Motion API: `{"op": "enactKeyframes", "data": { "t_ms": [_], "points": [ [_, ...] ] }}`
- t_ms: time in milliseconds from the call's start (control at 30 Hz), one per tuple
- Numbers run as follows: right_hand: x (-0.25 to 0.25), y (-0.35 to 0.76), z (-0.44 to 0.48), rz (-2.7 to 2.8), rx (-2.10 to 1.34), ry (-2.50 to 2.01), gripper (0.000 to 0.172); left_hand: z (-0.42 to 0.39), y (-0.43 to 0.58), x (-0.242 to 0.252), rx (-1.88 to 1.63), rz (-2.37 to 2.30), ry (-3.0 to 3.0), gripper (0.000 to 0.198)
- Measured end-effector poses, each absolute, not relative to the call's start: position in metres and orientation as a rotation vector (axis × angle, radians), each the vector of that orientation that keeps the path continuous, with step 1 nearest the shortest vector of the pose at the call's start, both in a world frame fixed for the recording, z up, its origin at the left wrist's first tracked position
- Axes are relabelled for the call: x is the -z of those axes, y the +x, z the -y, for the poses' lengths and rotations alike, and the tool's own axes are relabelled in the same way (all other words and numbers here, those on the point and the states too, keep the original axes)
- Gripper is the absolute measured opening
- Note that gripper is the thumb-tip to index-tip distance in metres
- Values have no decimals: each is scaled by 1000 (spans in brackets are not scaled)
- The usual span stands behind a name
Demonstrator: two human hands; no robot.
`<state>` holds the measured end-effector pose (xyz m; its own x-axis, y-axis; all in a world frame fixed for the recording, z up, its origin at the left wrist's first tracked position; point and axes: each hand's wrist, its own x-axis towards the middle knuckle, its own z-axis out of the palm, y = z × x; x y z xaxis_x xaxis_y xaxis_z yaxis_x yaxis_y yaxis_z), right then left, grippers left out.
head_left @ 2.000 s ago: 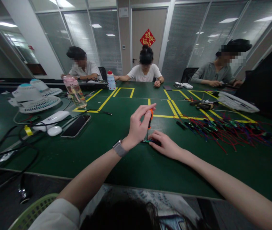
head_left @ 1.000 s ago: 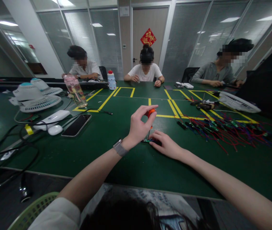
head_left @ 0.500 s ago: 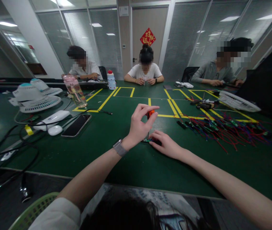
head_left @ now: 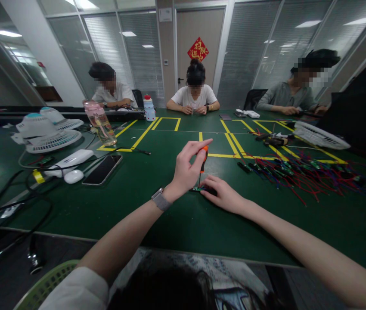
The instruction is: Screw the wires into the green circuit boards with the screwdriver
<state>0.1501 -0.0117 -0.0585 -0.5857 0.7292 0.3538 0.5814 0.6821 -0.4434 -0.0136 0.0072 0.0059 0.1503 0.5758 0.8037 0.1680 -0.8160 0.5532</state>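
Note:
Upright in my left hand (head_left: pixel 187 165) is a screwdriver (head_left: pixel 204 160) with an orange and black handle, held between thumb and fingers, the index finger stretched over its top. Its thin shaft points down to a small green circuit board (head_left: pixel 196 189) lying on the table. My right hand (head_left: pixel 222 196) rests on the table with thumb and fingers closed at the board's right end, steadying it. The fingers hide part of the board, and the exact spot where the tip meets it is too small to make out.
Many small boards with red and blue wires (head_left: pixel 286 172) lie to the right. At left are a phone (head_left: pixel 103 169), a white earbud case (head_left: pixel 74 176), cables, white fans (head_left: pixel 54 140) and a pink-lided bottle (head_left: pixel 100 123). Three people sit across the green table (head_left: pixel 157 224).
My left thumb and fingers have shifted around the screwdriver's handle, so more of the handle shows. My right hand and the board stay in place.

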Motion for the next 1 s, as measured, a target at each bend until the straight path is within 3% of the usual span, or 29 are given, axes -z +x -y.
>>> {"op": "enactKeyframes", "data": {
  "t_ms": [300, 500, 733, 1000],
  "points": [
    [57, 150, 12, 2376, -394, -1003, 10, -7, -13, -6, -1781, -799, 2102, 19],
    [58, 150, 12, 2387, -383, -1011, 10, -7, -13, -5, -1699, -644, 2062, 30],
    [59, 151, 11, 2384, -388, -1003, 10, -7, -13, -6, -1811, -780, 2120, 17],
    [59, 151, 12, 2387, -392, -1012, 11, -7, -13, -7, -1755, -689, 2087, 23]
  ]
}}
